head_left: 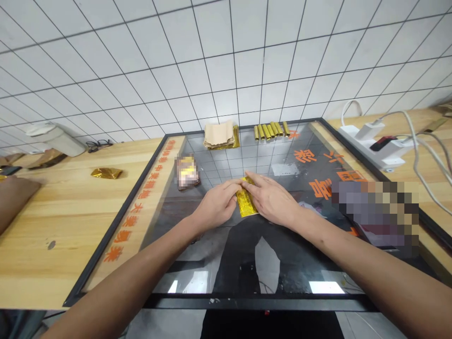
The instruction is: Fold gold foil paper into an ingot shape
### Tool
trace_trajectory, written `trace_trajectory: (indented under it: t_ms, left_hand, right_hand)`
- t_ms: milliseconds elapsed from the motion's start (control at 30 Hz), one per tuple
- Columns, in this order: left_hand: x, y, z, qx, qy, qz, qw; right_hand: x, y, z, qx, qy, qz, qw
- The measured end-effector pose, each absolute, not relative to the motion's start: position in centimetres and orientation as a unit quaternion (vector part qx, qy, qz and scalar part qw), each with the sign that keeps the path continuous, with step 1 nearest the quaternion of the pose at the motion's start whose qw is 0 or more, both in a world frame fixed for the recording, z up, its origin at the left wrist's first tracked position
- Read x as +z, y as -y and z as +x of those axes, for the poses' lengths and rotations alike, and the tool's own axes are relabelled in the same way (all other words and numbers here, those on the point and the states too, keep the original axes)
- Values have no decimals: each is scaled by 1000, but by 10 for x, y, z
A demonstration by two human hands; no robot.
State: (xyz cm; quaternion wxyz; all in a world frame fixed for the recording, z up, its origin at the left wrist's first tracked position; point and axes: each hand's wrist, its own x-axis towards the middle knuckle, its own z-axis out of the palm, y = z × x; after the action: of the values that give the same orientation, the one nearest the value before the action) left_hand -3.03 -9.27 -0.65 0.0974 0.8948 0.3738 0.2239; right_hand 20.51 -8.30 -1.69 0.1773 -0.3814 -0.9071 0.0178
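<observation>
A sheet of gold foil paper [247, 202] lies on the dark glass panel in front of me, its near end showing between my hands. My left hand [219, 201] is closed, its fingertips pinching the paper's upper left side. From the other side my right hand [270, 195] grips the upper right edge, fingers fairly straight and reaching over the foil. The fingers hide the paper's far end. Beyond them sits a stack of tan and gold paper sheets [219, 135]. Several gold paper rolls [271, 131] stand in a row to its right.
A black-framed glass panel [226, 301] with orange characters lies on the wooden table [45, 207]. A blurred pile [187, 172] is at left, beside a gold packet [106, 173] and glasses [99, 145]. A power strip [370, 146] with cables stands right. Another person's arm [16, 200] enters at far left.
</observation>
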Motion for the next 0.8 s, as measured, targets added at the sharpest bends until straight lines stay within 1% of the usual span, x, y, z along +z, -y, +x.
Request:
trace_trajectory:
  t_ms: [200,367,467,600,800]
  left_hand:
    - [-6,91,-29,224,-371,895,110]
    - [-4,88,-27,209,-359,902,114]
    - [-3,89,-25,195,-361,905,111]
    - [-2,90,-23,189,-357,911,85]
    - [-3,92,-22,179,-340,922,40]
  right_hand:
    - [-12,83,204,15,905,-393,164]
    - [-11,85,207,38,909,-380,170]
    - [-7,89,211,31,913,-368,171]
    - [-3,93,217,18,913,-374,163]
    - [-2,99,222,-8,917,-380,122]
